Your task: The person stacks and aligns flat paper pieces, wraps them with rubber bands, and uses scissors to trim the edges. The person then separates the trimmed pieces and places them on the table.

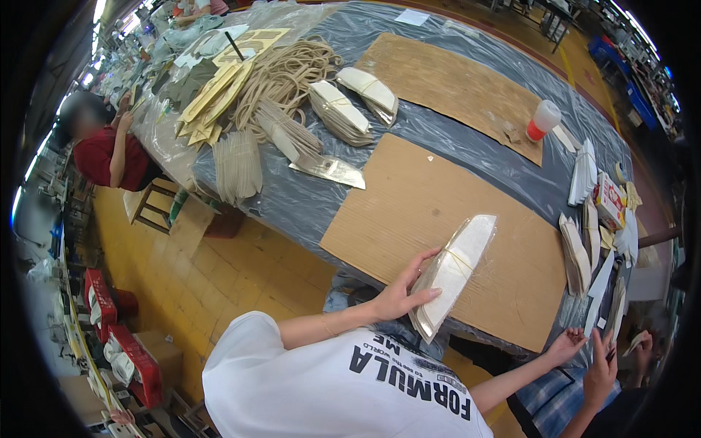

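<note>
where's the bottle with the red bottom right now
The bottle stands in the upper right of the head view, at the right-hand end of the farther brown board, beyond the nearer cardboard sheet.

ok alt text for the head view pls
A person's left hand holds a banded stack of pale, curved pieces over a cardboard sheet on a plastic-covered table. The right hand is apart from it, near a co-worker's hand. Beige cords lie farther off.

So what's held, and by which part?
The left hand grips a banded stack of pale pieces by its lower left edge. Whether the right hand holds anything can't be told.
</note>
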`<act>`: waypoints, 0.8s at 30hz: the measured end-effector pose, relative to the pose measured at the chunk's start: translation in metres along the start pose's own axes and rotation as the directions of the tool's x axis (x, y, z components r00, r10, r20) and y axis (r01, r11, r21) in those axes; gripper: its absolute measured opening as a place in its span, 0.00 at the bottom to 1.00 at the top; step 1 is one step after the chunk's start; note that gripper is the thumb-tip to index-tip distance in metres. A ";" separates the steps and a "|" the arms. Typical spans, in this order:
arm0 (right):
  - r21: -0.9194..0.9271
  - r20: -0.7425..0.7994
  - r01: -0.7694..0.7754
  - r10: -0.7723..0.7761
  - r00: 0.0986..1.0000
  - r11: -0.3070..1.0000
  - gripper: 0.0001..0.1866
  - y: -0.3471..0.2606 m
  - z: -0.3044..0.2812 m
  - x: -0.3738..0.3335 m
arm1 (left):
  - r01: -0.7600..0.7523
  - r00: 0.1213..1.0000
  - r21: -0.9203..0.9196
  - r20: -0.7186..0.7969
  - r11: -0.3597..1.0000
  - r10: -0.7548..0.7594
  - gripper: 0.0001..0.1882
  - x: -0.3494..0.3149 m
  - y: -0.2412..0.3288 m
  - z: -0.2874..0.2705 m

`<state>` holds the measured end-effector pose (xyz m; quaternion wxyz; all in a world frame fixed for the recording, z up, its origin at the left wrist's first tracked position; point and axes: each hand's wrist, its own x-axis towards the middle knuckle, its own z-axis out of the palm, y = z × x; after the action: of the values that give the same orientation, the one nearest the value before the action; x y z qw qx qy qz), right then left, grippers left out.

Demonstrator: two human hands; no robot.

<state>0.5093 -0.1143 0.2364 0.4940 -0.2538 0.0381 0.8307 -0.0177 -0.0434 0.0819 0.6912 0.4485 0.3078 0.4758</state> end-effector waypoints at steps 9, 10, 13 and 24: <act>-0.096 0.243 0.935 -0.903 0.355 0.341 0.17 0.007 -0.205 0.104 | 0.045 0.998 -0.064 -0.047 0.997 -0.048 0.40 -0.002 0.003 -0.003; -0.089 0.239 0.953 -0.922 0.304 0.291 0.15 0.009 -0.229 0.114 | 0.059 0.997 -0.062 -0.053 0.996 -0.062 0.40 -0.001 0.004 -0.002; -0.107 0.107 0.954 -0.951 0.291 0.280 0.16 0.016 -0.241 0.125 | 0.033 0.996 -0.049 -0.079 0.998 -0.037 0.41 0.003 0.009 -0.001; -0.917 0.393 -0.072 -0.920 0.005 -0.392 0.07 0.103 -0.083 0.179 | 0.215 0.974 -0.239 -0.019 0.947 -0.226 0.43 0.022 0.013 0.011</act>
<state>0.3865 -0.0495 0.0627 0.4900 -0.7548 -0.4321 -0.0582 -0.0052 -0.0243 0.0986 0.7810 0.3150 0.3132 0.4390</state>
